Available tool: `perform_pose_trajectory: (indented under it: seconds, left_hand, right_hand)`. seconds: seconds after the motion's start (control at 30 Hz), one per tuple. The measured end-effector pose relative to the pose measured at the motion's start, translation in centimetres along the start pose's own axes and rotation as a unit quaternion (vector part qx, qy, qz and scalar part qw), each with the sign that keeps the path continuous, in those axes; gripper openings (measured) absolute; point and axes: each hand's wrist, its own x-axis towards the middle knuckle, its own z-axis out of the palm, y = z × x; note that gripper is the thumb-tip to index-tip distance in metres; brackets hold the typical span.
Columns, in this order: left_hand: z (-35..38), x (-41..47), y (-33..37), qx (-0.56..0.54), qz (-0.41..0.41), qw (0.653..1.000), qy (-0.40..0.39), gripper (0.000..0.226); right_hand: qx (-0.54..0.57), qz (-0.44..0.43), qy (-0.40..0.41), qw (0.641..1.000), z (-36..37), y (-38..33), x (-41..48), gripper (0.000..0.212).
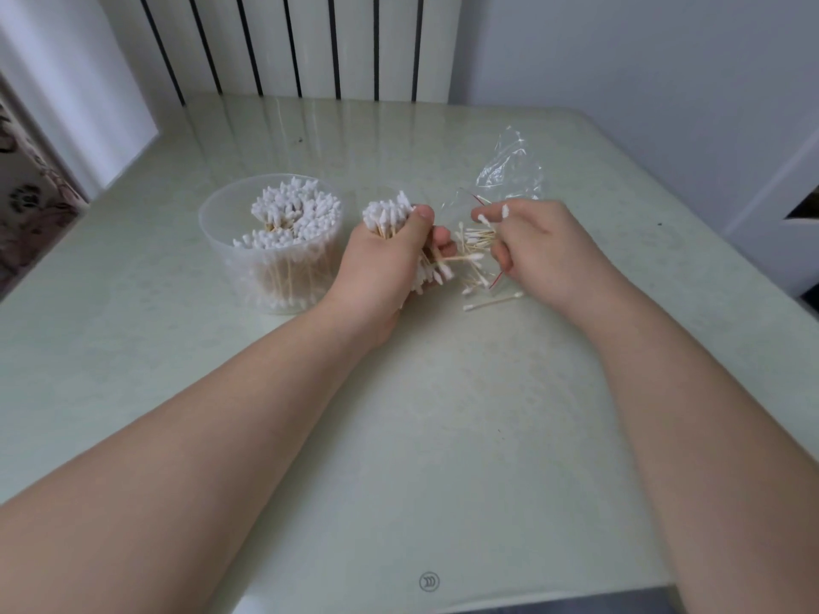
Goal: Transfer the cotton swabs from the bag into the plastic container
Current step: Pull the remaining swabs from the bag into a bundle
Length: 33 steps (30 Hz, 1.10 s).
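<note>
left hand (390, 259) clenched round a fat bundle of cotton swabs (390, 219), sticks roughly upright | plastic container (272, 245) just left of it, so left hand's nearer | right hand (538, 250) pinching loose swabs (476, 241) at the clear bag (509, 170)

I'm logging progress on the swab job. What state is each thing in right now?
plastic container: upright, lidless, largely filled with standing swabs.
left hand: closed around a thick swab bundle.
right hand: pinching a few swabs at the bag's mouth.
bag: open, crumpled, lying on the table.
loose swabs: scattered flat by the bag.
</note>
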Motion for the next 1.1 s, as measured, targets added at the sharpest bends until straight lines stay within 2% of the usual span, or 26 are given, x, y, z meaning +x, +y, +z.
perform_pose_trajectory:
  seconds: [0.17,0.3,0.47,0.57,0.7,0.77,0.87,0.93,1.1]
  left_hand:
    - [0.0,0.1,0.0,0.035,0.003,0.999,0.024,0.024]
    - [0.0,0.1,0.1,0.015,-0.008,0.999,0.029,0.025]
    - [-0.1,0.3,0.4,-0.066,-0.041,0.996,0.044,0.025]
    - [-0.1,0.3,0.4,-0.059,-0.046,0.996,0.044,0.027]
    - [-0.2,0.2,0.4,-0.047,-0.049,0.997,0.028,0.024]
    - [-0.2,0.0,0.5,-0.052,-0.052,0.997,0.006,0.017]
    - [-0.1,-0.2,0.4,-0.023,-0.044,0.999,-0.009,0.013]
    - [-0.1,-0.3,0.2,0.011,-0.027,0.999,-0.025,0.014]
    - [-0.3,-0.6,-0.2,0.147,0.055,0.982,-0.107,0.028]
  right_hand:
    - [0.117,0.019,0.0,0.993,0.2,-0.5,-0.3,0.023]
    - [0.161,0.003,-0.005,0.987,0.1,-0.5,-0.3,0.02]
    - [0.02,-0.042,-0.078,0.996,0.8,0.0,-0.6,0.025]
    - [0.017,-0.059,-0.11,0.992,1.1,-0.2,-1.0,0.02]
    - [0.03,-0.08,-0.076,0.993,1.0,-0.6,-1.4,0.005]
    - [0.023,-0.092,-0.031,0.995,1.1,-0.6,-1.2,0.01]
    - [0.049,-0.078,0.049,0.995,0.4,-0.6,-0.6,0.018]
    - [0.061,-0.074,0.065,0.993,-0.3,-0.4,-0.3,0.024]
    - [0.04,-0.063,-0.018,0.997,0.6,0.1,-0.6,0.023]
